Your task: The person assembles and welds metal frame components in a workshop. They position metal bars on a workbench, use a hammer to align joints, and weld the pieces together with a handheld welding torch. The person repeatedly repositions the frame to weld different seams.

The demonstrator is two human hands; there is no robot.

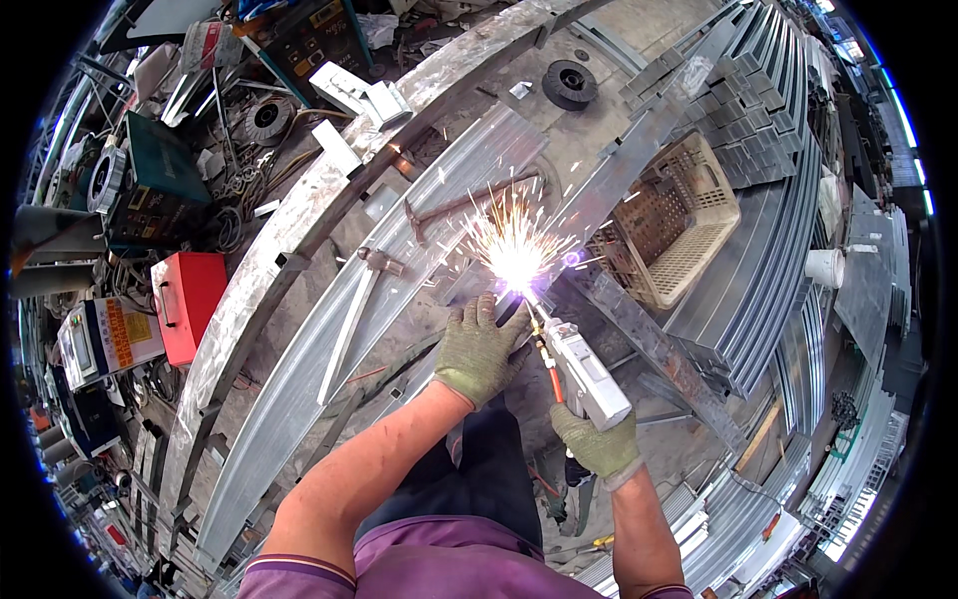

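My right hand [601,444], in a green work glove, is closed around the rear of a welding torch [552,367] with an orange section and a pale grey box-shaped body [591,377] alongside. At its tip, a white glare throws orange sparks [517,245] and hides the contact point. My left hand [481,349], gloved alike, lies with fingers stretched out just on the near side of the glare, by a dark metal edge [509,302]. Beyond the sparks lies a rusty hammer-like tool [469,203]. Left of them, a hammer with a metal handle [351,324] rests on a long steel channel [299,399].
A beige plastic crate [720,212] stands right of the sparks, beside stacked metal profiles [763,290]. A curved steel beam [232,334] runs along the left. Further left are a red box [190,304] and a green machine [160,185]. A black spool [570,85] lies at the back.
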